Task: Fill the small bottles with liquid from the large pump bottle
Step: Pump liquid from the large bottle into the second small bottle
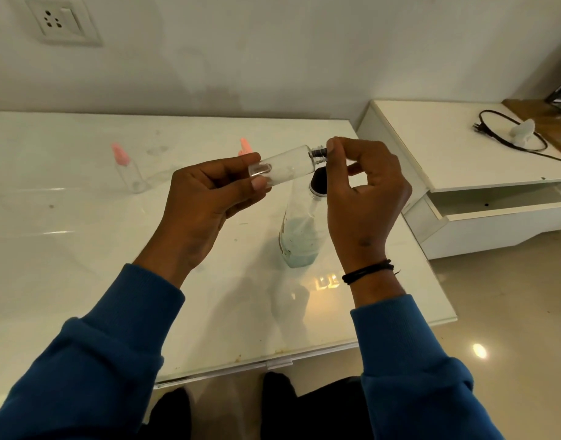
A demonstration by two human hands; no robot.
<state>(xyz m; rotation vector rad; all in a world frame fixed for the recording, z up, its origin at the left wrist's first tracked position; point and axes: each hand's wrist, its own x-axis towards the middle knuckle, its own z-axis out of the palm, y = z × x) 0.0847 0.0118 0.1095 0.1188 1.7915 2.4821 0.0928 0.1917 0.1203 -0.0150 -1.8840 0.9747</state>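
Left hand point(206, 198) gripping small bottle point(283, 166) sideways, right hand point(364, 188) pinching its neck, above table point(82, 249)

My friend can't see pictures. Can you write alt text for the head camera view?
A left hand holds a small clear bottle sideways while the right hand pinches its black neck, above a large bottle on a white table.

Clear plastic small bottle point(283, 165); glossy white table point(82, 249); knit blue sleeve point(114, 344).

Plain off-white wall point(272, 58), white switch-and-socket plate point(61, 19), glossy white glass-topped counter point(66, 249), low white cabinet point(447, 147) with open drawer point(494, 211), shiny beige tiled floor point(510, 312)
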